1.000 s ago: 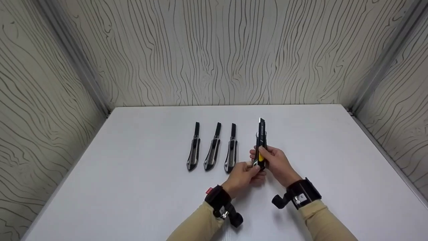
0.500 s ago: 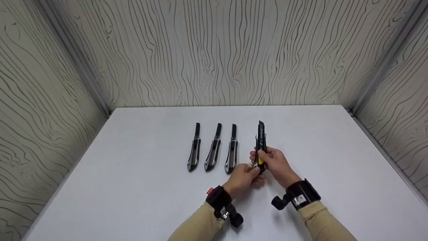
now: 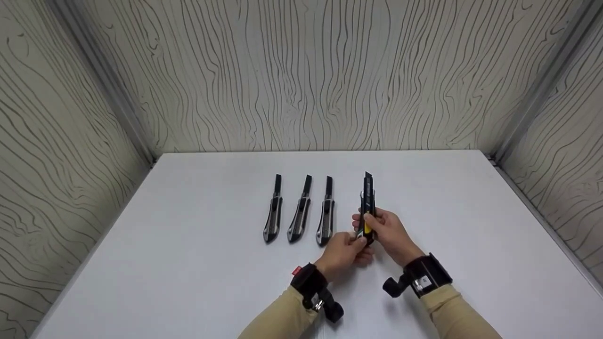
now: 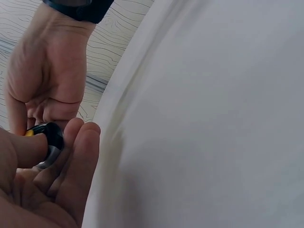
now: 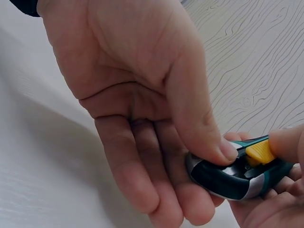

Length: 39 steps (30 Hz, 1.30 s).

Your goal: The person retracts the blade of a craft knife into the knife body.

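Both hands are on one utility knife point(image 3: 368, 197) with a yellow slider point(image 5: 260, 153). It points away from me, its dark blade end uppermost in the head view. My right hand point(image 3: 395, 233) grips the handle, thumb on the slider. My left hand point(image 3: 340, 253) pinches the butt end, which shows dark green and silver in the right wrist view, between thumb and fingers. In the left wrist view only the rounded end of the knife point(image 4: 54, 137) shows. To the left lie three more utility knives, a near one point(image 3: 326, 216), a middle one point(image 3: 300, 216) and a far-left one point(image 3: 273, 216).
A white table point(image 3: 188, 263) carries everything. Wood-patterned panels, including the back wall point(image 3: 301, 80), enclose it on three sides. The three lying knives are roughly parallel, blade ends pointing toward the back wall.
The held knife's tip has dipped slightly in the head view. Both hands keep their hold, with only small shifts, and the lying knives stay in place.
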{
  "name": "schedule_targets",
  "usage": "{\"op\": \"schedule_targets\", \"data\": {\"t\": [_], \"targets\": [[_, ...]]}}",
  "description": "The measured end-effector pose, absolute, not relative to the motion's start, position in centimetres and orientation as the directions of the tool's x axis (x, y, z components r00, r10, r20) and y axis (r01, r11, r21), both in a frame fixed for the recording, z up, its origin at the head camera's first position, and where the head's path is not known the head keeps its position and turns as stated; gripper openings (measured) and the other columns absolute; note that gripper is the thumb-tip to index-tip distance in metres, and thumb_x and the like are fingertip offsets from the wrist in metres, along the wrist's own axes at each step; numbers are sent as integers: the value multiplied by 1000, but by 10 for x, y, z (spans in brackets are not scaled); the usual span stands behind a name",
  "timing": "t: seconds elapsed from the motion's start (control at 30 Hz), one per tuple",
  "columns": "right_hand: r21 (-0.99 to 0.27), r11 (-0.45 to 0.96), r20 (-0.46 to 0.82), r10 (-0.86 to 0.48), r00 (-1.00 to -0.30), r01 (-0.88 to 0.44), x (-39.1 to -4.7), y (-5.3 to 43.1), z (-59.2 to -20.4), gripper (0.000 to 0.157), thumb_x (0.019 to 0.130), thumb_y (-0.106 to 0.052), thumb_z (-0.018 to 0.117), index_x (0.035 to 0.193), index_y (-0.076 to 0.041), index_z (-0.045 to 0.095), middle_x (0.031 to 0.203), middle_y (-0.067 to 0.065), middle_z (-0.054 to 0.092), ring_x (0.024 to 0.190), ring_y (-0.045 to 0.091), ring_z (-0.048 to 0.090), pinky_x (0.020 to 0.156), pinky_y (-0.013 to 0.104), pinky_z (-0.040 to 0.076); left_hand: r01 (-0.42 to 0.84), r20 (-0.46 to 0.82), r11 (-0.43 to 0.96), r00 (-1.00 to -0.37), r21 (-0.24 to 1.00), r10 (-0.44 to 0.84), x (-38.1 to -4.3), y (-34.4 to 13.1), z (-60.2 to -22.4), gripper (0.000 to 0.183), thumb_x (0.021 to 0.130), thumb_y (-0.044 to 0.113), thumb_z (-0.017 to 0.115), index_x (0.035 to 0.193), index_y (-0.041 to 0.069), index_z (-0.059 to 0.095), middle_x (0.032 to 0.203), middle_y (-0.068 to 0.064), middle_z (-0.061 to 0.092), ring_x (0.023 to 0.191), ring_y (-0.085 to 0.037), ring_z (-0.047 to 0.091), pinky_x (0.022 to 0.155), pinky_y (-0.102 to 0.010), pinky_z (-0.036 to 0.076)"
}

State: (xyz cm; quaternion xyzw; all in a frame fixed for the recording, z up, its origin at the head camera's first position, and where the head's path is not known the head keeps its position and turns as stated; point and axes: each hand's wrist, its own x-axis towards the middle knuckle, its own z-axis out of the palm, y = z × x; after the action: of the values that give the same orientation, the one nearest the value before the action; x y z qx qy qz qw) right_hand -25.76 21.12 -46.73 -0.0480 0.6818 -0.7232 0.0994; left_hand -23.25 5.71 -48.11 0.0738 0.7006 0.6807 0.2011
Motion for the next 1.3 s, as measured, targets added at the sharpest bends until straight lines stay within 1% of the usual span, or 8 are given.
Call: {"op": "schedule_targets", "data": {"t": [0.1,0.23,0.4,0.77,0.93,1.03,1.17,1.3], "targets": [[-996,-49,-66,-205,-977,78,-258,210,-469,44,103,-13,47,134,16,37,118,17,65,100,11,67,93,21,53,-171,-180,58,-910,984,374,-233,57,-482,23,99,13,52,106,-5,66,84,-8,72,77,-17,72,72,-29,61],[-996,-33,-71,-202,-977,79,-258,208,-469,42,102,-12,47,134,15,39,123,22,62,101,11,66,94,20,52,-161,-168,50,-912,986,375,-233,57,-483,22,99,11,51,105,-5,65,84,-11,73,77,-18,73,72,-29,61],[-996,-17,-82,-191,-978,87,-260,208,-469,41,103,-10,46,135,14,39,129,28,57,102,10,67,94,20,52,-168,-176,55,-913,984,368,-234,56,-483,21,100,11,51,104,-3,65,84,-10,73,77,-18,73,73,-29,61],[-996,-18,-86,-220,-972,92,-259,209,-470,44,102,-8,45,139,14,35,134,30,53,103,10,66,95,19,52,-188,-196,57,-909,980,367,-234,56,-484,22,100,12,51,105,-3,66,84,-10,73,77,-17,73,72,-29,61],[-995,-2,-100,-240,-966,103,-258,211,-468,45,102,-10,47,138,13,35,135,28,53,105,9,65,94,19,51,-211,-184,-22,-893,977,411,-234,54,-483,26,100,11,49,109,-8,66,81,-7,70,74,-14,70,73,-29,61],[-993,-2,-111,-250,-962,115,-257,212,-467,46,101,-9,47,140,12,33,138,29,50,107,9,64,95,19,51,-224,-171,-74,-885,972,432,-235,54,-483,29,101,10,46,110,-10,65,80,-7,68,73,-13,68,74,-29,60],[-993,5,-118,-265,-957,121,-257,211,-467,50,100,-6,47,143,11,29,142,30,45,111,11,62,98,21,49,-237,-170,-107,-886,966,431,-235,53,-482,31,102,10,43,112,-11,64,82,-10,69,73,-14,68,75,-30,60],[-992,13,-127,-264,-956,129,-257,211,-468,49,100,-6,47,143,11,29,143,29,46,114,13,61,100,22,49,-239,-182,-94,-895,966,407,-234,53,-482,30,102,10,44,113,-10,63,86,-15,72,75,-17,70,75,-31,61]]}}
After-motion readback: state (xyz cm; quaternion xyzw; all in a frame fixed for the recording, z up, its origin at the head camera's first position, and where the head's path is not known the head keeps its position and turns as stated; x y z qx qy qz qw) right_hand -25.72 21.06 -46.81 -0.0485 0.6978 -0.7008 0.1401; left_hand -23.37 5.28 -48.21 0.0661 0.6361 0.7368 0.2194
